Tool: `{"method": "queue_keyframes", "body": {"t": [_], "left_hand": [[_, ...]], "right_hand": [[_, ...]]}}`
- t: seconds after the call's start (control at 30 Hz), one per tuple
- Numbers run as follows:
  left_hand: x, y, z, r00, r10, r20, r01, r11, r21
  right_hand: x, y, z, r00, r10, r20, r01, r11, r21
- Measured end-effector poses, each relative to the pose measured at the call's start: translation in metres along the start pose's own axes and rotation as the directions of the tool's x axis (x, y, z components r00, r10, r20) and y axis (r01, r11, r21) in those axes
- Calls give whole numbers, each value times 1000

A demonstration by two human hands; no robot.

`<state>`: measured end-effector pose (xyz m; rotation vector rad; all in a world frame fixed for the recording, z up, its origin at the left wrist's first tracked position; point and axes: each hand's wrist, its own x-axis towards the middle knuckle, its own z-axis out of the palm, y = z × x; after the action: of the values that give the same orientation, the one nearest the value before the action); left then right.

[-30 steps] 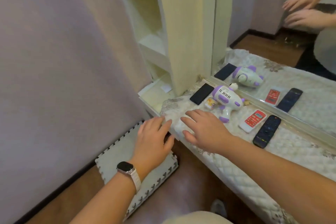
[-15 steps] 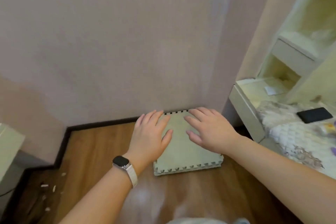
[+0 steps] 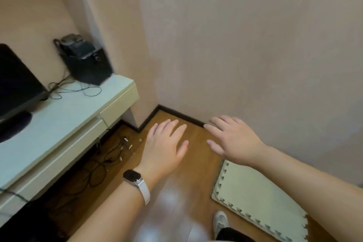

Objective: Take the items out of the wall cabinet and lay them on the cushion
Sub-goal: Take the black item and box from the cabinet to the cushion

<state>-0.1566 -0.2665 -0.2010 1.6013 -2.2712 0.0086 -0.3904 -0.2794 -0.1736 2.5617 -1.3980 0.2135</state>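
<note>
My left hand (image 3: pixel 165 145), with a watch on its wrist, is held out flat above the wooden floor, fingers apart and empty. Beside it my right hand (image 3: pixel 233 141) is also spread flat and holds nothing. A pale foam mat (image 3: pixel 255 200) with toothed edges lies on the floor under my right forearm. The wall cabinet, the cushion and the items are out of view.
A white desk (image 3: pixel 64 124) with drawers stands at the left, bearing a dark monitor (image 3: pixel 15 84) and a black speaker (image 3: pixel 86 61) with cables. More cables (image 3: pixel 98 165) lie on the floor beneath it. A plain wall fills the back. My shoe (image 3: pixel 220 222) shows at the bottom.
The view has swung left, away from the cabinet shelves and the quilted cushion, to the desk corner. Both hands stay spread and empty. The foam mat has shifted to the lower right.
</note>
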Motion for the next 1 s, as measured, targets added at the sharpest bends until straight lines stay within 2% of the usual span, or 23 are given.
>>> {"method": "queue_keyframes", "body": {"t": [0.2, 0.37, 0.53, 0.73, 1.0], "left_hand": [[2, -47, -13, 979, -204, -13, 204, 973, 109], [32, -82, -23, 926, -370, -71, 377, 917, 131], [98, -94, -18, 924, -381, -34, 379, 902, 209], [174, -98, -11, 931, -359, -68, 363, 891, 271], [204, -134, -23, 866, -487, -115, 497, 811, 308]], "right_hand": [[85, -11, 26, 986, -158, -48, 162, 982, 94], [153, 7, 46, 973, -224, -62, 231, 958, 172], [206, 44, 65, 966, -248, -70, 257, 943, 213], [271, 96, 72, 954, -284, -99, 300, 919, 257], [358, 101, 80, 912, -374, -169, 409, 866, 288]]}}
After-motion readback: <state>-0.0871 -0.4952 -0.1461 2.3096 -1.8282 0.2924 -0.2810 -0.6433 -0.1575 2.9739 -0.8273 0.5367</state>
